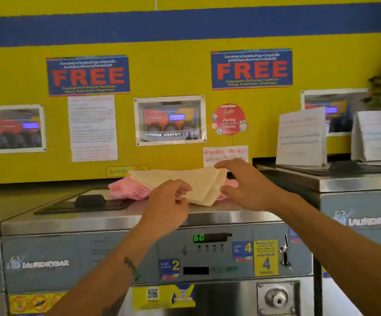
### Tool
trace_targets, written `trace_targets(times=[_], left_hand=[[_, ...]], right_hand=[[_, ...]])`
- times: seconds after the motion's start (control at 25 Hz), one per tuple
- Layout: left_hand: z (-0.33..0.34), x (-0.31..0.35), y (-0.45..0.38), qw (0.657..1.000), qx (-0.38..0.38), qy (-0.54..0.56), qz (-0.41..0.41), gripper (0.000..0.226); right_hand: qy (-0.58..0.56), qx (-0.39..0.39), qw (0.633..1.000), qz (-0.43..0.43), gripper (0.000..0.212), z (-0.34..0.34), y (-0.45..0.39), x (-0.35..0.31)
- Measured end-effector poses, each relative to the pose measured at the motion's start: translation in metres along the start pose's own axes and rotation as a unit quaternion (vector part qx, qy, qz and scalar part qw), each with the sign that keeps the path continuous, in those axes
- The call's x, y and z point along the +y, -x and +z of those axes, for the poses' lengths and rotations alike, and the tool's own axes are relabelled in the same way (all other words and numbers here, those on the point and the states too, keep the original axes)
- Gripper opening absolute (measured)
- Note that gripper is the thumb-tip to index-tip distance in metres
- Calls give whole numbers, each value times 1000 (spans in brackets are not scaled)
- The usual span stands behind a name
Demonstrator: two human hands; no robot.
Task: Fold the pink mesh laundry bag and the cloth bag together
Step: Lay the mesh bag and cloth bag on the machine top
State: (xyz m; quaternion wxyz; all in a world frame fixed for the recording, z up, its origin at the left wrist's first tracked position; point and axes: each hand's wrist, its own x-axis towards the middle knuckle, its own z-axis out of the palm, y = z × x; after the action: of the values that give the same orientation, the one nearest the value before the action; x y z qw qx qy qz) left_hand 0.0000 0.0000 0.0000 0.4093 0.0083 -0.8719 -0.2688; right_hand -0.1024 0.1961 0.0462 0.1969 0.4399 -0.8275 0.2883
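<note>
Mid-fold: left hand (169, 197) fingers pinch cloth bag (198, 181) edge atop pink mesh laundry bag (128, 190); right hand (244, 181) spread open, pressing. Next: fold both over.

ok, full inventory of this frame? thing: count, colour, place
cloth bag: 1, cream, folded, on top of the mesh bag
mesh bag: 1, pink, on the washer top
washer: 1 centred, steel, neighbours either side
display: 1, green "60", washer panel
FREE signs: 2, blue and red, yellow wall
card stands: 2, white, right washer top
left hand: 1, pinching the cloth bag's near edge
right hand: 1, open, at its right end
</note>
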Motion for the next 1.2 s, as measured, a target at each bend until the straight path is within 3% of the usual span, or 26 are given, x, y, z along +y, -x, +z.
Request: trace_targets(times=[0.16,0.24,0.4,0.52,0.64,0.8,0.92,1.0,1.12,1.2], left_hand=[[27,-19,-44,970,-127,-205,-24,45],[39,-25,-68,956,-146,-254,-32,55],[49,-44,-100,941,-170,-286,-65,68],[45,-54,-118,926,-207,-296,-114,76],[44,-56,-136,951,-158,-257,-68,60],[53,-43,-160,980,-80,-179,10,37],[68,-27,-178,985,-89,-119,90,37],[80,-19,-185,981,-140,-99,87,46],[91,-22,-184,953,-274,-124,-41,74],[95,-34,-178,905,-368,-183,-112,100]], right_hand=[[-2,-10,1000,10,57,22,-77,43],[-38,-30,999,23,60,37,-124,66],[-48,-146,986,69,66,63,-185,98],[-17,-177,978,113,56,72,-188,111],[-121,-194,964,137,48,64,-177,116],[-165,-53,979,105,48,28,-178,116],[-78,45,991,95,47,-21,-170,122],[13,2,987,162,44,-48,-152,140],[161,-208,923,282,47,-61,-126,155],[179,-167,932,266,54,-48,-126,152]])
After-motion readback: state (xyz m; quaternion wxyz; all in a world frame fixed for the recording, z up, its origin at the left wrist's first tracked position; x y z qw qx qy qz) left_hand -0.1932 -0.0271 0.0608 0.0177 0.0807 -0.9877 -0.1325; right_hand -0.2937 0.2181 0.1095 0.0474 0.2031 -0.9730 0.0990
